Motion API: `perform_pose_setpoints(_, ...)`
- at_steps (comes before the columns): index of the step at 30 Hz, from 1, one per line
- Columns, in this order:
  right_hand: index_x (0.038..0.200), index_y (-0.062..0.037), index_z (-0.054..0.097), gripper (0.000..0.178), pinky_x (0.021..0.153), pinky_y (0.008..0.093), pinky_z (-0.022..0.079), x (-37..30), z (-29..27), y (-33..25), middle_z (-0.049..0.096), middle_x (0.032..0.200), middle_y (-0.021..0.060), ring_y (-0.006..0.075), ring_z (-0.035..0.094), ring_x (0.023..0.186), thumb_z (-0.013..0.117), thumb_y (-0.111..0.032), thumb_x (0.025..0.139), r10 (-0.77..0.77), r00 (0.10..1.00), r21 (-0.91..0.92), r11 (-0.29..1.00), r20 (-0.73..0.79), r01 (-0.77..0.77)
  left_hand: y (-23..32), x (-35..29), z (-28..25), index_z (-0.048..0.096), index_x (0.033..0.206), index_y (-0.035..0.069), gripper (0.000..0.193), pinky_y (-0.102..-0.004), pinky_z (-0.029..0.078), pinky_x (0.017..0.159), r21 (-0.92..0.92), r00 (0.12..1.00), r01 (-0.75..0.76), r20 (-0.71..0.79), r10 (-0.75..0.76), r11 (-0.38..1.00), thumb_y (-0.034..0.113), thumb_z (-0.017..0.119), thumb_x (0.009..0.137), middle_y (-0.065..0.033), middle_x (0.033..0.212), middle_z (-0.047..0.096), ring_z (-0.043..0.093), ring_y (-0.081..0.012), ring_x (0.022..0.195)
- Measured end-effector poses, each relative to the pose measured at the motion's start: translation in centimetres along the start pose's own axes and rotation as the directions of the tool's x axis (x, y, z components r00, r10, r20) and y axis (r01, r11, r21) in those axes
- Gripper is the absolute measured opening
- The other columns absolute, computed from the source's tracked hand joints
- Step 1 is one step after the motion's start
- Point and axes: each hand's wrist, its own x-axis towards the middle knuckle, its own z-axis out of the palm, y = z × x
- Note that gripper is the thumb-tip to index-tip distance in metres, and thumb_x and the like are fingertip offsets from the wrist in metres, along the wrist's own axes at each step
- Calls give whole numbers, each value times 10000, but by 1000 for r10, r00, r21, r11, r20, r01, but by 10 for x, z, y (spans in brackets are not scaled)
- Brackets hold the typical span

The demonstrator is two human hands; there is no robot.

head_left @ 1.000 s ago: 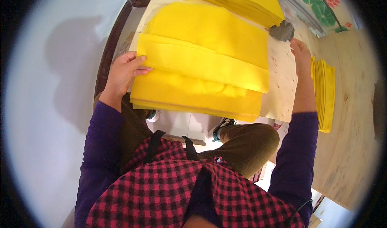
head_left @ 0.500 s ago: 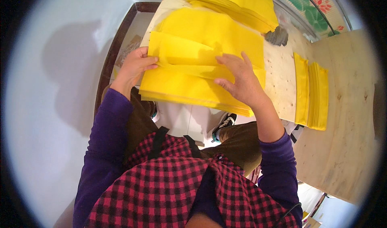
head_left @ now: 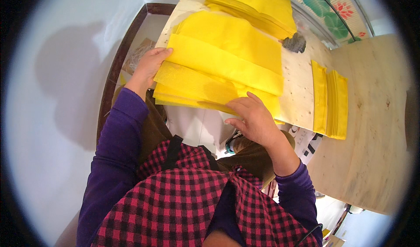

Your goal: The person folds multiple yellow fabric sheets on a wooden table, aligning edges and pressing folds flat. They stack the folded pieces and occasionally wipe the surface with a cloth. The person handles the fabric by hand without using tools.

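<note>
A stack of yellow fabric sheets (head_left: 227, 30) lies on the wooden table in front of me. Its top piece (head_left: 223, 63) is folded into a band that runs across the stack. My left hand (head_left: 151, 67) pinches this folded sheet at its left end, the thumb on top and the other fingers out of sight beneath. Along the near edge, my right hand (head_left: 253, 118) rests with spread fingertips against the yellow layers and grips nothing. Those near layers fan out slightly and overhang the table's front edge.
Another yellow stack (head_left: 253, 6) lies at the far side, with a dark grey lump (head_left: 295, 43) beside it. Folded yellow pieces (head_left: 330, 100) sit at the right by a wooden board (head_left: 367, 116). A pale wall (head_left: 65, 72) stands at the left.
My right hand has moved down from the middle of the sheet to the near edge. The folded band now lies flatter, and my left hand has shifted slightly up its left end.
</note>
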Motion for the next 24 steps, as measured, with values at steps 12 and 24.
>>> perform_pose_setpoints(12,1208,-35,548,488,988,405,405,18,-4,28,565,1213,185,345,519,1145,715,-205,783,109,934,72,993,-339,-90,1,0,-6,598,1092,-34,251,-301,530,780,38,974,-11,227,2,999,16,593,847,-103,1013,667,663,-186,862)
perform_pose_setpoints(24,1146,-68,586,469,1049,499,324,43,5,11,638,972,141,316,587,967,697,-343,782,21,989,-137,990,-150,-42,4,0,-6,581,1125,0,293,-298,507,835,21,994,9,113,-12,1000,218,576,930,-86,1058,646,630,-169,924)
